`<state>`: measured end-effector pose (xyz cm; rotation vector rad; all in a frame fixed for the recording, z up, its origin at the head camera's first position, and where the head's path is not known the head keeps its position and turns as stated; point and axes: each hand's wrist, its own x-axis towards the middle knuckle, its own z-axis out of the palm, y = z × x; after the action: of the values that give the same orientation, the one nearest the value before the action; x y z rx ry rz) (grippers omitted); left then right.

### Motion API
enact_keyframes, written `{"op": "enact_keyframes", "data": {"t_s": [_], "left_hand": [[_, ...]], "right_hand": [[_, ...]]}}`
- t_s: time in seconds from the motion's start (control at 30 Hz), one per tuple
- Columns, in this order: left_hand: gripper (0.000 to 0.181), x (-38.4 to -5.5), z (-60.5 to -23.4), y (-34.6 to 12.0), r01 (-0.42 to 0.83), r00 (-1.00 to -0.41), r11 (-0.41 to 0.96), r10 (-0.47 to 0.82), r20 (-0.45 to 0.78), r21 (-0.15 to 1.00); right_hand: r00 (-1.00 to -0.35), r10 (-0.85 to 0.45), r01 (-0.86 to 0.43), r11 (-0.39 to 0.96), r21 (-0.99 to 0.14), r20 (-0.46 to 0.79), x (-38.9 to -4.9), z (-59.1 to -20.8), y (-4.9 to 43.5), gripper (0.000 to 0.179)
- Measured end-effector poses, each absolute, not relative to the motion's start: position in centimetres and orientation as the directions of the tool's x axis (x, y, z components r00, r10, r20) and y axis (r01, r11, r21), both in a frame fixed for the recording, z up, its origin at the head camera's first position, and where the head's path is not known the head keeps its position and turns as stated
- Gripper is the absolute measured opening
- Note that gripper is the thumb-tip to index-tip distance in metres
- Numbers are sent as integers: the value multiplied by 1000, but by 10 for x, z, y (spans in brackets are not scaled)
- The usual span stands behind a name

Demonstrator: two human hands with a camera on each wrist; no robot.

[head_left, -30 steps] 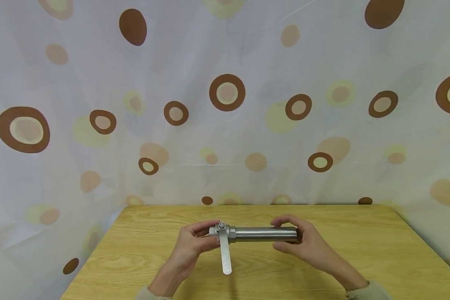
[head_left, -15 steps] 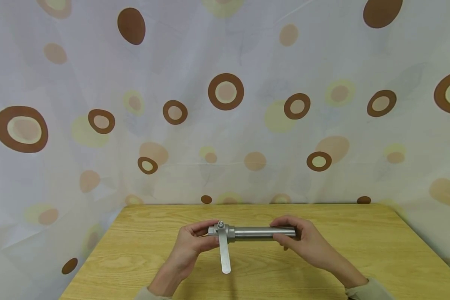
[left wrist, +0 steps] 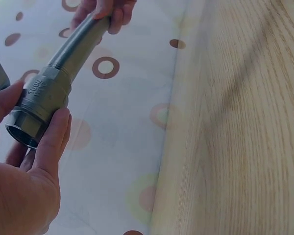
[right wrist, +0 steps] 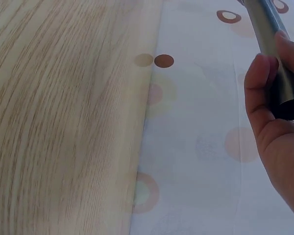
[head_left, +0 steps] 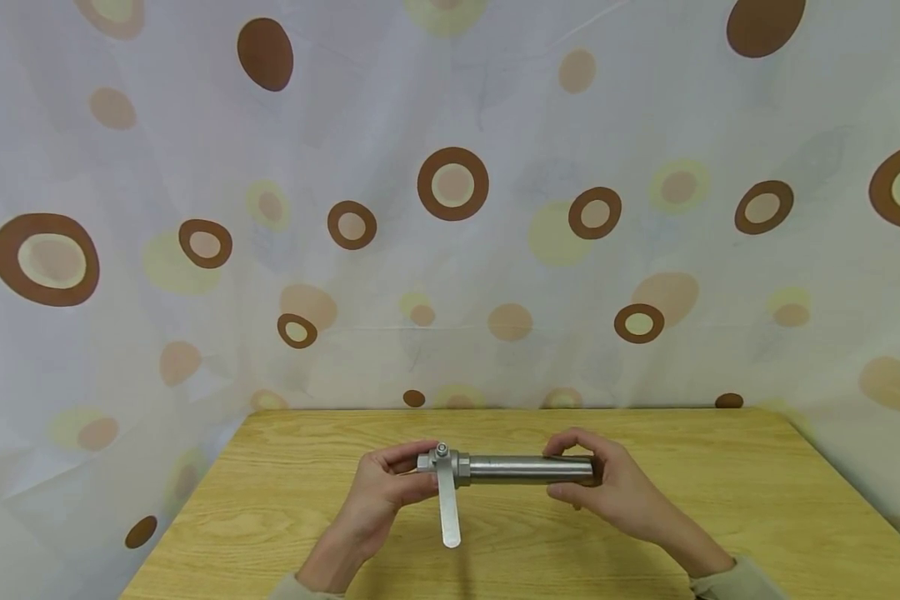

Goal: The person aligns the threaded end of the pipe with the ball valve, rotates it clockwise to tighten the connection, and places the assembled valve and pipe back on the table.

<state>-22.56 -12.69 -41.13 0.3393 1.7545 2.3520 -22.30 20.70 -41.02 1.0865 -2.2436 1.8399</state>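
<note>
My left hand [head_left: 375,493] grips a steel ball valve [head_left: 456,468] by its hex end, thumb in front and fingers behind. The valve's flat lever [head_left: 449,508] points down toward me. From the valve's other end a smooth metal pipe [head_left: 517,469] runs level to the right, joined at a hex collar. At the pipe's far end my right hand [head_left: 621,493] curls its thumb and fingers round it. Raised numbers mark the valve body [left wrist: 36,95] in the left wrist view, where its open bore faces the camera. The right wrist view shows the pipe's dark round end [right wrist: 289,108] within my right hand.
Valve and pipe are held up over a wood-grain table [head_left: 270,533]. A white curtain [head_left: 495,250] with brown, yellow and peach ovals hangs behind the table and along its sides. Light sleeves show at both wrists.
My right thumb lay over the front of the pipe half a second ago and is now at its lower edge. The left hand, valve and lever stay in place.
</note>
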Motion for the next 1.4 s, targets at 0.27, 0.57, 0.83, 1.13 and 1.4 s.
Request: {"op": "enact_keyframes", "data": {"t_s": [0.27, 0.57, 0.83, 1.13, 1.4], "left_hand": [[42, -226, -411, -127, -15, -958, -282, 279, 67, 959], [43, -227, -412, -126, -11, -956, -278, 285, 71, 961], [43, -226, -413, -127, -18, -959, -277, 275, 61, 961], [42, -226, -411, -128, -15, -960, -275, 273, 63, 961], [44, -226, -412, -129, -12, -961, -278, 269, 66, 961]], "right_hand": [[-804, -440, -509, 159, -846, 401, -224, -409, 205, 21], [-797, -452, -507, 139, -850, 401, -224, -409, 205, 31], [-761, -470, -541, 80, -837, 447, -224, -412, 206, 36], [-813, -437, -497, 176, -850, 384, -223, -407, 204, 25], [-842, -426, -453, 222, -863, 332, -223, -405, 201, 24]]}}
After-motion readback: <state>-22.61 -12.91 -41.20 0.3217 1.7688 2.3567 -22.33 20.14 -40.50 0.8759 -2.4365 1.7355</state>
